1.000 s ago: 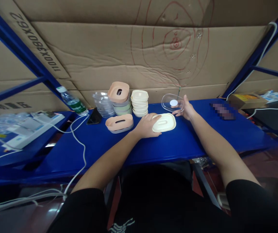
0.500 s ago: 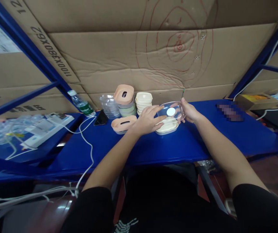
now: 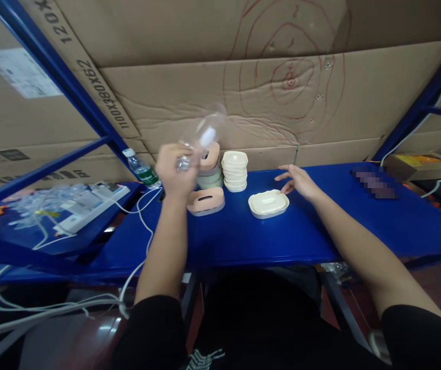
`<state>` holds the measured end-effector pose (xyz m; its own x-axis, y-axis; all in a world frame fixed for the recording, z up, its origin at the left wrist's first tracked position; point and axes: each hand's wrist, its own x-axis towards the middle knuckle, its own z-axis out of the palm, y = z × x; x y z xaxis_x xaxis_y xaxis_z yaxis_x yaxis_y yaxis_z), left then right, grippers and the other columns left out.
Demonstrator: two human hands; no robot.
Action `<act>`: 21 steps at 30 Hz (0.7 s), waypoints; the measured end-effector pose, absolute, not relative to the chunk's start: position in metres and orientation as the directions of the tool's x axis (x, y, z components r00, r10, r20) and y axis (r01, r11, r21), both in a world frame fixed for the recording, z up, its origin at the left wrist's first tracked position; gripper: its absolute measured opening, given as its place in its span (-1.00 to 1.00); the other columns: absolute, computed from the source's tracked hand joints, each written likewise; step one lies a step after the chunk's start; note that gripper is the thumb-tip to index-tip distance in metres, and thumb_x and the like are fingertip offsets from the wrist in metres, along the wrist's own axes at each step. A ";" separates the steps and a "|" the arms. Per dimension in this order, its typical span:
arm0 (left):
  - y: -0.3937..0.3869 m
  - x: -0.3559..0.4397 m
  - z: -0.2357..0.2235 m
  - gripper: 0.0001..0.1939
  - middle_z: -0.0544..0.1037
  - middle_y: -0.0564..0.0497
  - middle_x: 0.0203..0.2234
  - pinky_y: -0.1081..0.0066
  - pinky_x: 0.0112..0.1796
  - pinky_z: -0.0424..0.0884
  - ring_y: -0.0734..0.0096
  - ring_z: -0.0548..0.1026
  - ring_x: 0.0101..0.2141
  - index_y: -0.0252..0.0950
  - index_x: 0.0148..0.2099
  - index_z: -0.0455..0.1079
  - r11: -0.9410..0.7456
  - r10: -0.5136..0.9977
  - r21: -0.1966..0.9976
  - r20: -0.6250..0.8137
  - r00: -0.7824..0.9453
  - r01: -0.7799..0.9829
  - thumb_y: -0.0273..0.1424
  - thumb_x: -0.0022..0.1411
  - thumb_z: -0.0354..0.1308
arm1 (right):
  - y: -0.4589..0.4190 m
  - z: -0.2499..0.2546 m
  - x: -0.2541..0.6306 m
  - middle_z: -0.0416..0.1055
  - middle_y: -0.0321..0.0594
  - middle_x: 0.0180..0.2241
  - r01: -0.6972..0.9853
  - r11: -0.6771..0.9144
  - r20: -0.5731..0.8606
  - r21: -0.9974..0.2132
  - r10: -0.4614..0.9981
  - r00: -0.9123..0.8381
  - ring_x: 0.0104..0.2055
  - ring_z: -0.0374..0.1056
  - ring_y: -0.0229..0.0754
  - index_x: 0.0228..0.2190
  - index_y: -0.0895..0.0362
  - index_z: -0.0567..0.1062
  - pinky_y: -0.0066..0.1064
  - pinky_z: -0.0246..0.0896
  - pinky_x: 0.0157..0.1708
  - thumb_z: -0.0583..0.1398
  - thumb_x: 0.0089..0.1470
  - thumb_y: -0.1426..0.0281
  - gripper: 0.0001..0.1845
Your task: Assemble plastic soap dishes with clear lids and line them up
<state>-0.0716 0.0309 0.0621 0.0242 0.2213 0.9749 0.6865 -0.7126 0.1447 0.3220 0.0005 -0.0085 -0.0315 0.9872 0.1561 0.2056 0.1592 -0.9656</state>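
My left hand (image 3: 177,169) is closed on the clear plastic cover (image 3: 213,128), smeared by motion, raised in front of the stacked parts at the back. On that cover a white oval patch shows. My right hand (image 3: 298,182) has its fingers apart, just above the right end of a cream oval tray (image 3: 268,203) lying on the blue table. Whether a fingertip touches the tray I cannot tell. Left of it lies a peach piece with a dark slot (image 3: 206,200). Behind stand a stack of cream trays (image 3: 235,172) and a stack of peach and green pieces (image 3: 211,178).
A water bottle (image 3: 143,169) leans at the back left beside white cables (image 3: 140,216). Clear plastic bits (image 3: 39,200) lie on the left-hand surface. A blurred dark object (image 3: 374,184) and a cardboard box (image 3: 416,167) are at the right. Cardboard (image 3: 189,87) walls the back.
My left hand has carried the clear cover up and leftward from above the cream tray. My right hand has let go of the cover and stays near the tray.
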 end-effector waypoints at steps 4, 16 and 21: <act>0.060 -0.126 0.095 -0.76 0.56 -0.10 -0.18 -0.06 0.08 0.36 0.01 0.50 -0.01 -0.18 -0.18 0.40 -0.545 0.357 0.316 0.926 -0.126 0.776 -0.21 0.25 0.36 | 0.006 -0.024 0.323 0.62 0.00 0.09 0.382 0.273 0.297 -0.883 0.955 0.004 -0.46 0.59 -0.17 0.23 0.02 0.46 -0.20 0.58 -0.32 0.18 0.29 -0.26 -0.24; 0.070 -0.139 0.091 -0.48 0.47 -0.36 0.18 -0.22 0.26 0.25 -0.29 0.35 0.25 -0.33 0.23 0.47 -0.156 0.769 0.277 0.636 -0.059 0.948 -0.35 0.24 0.18 | 0.014 -0.033 0.327 0.57 0.05 0.17 0.593 0.372 0.432 -0.714 0.901 -0.046 -0.10 0.57 0.06 0.26 0.05 0.47 0.13 0.49 0.09 0.33 0.16 0.00 -0.26; 0.071 -0.136 0.080 -0.35 0.45 -0.41 0.21 -0.27 0.23 0.21 -0.39 0.33 0.27 -0.33 0.36 0.43 -0.098 0.797 0.243 0.599 -0.070 0.965 -0.32 0.24 0.15 | 0.016 -0.039 0.326 0.50 0.13 0.24 0.619 0.391 0.429 -0.681 0.898 -0.096 -0.10 0.58 0.08 0.32 0.08 0.42 0.15 0.50 0.09 0.34 0.15 0.05 -0.21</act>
<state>-0.1359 0.0705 0.0798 -0.0702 0.7974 0.5994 0.9651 -0.0976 0.2429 0.3260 0.0159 -0.0394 -0.0960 0.8982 0.4290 0.6187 0.3915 -0.6812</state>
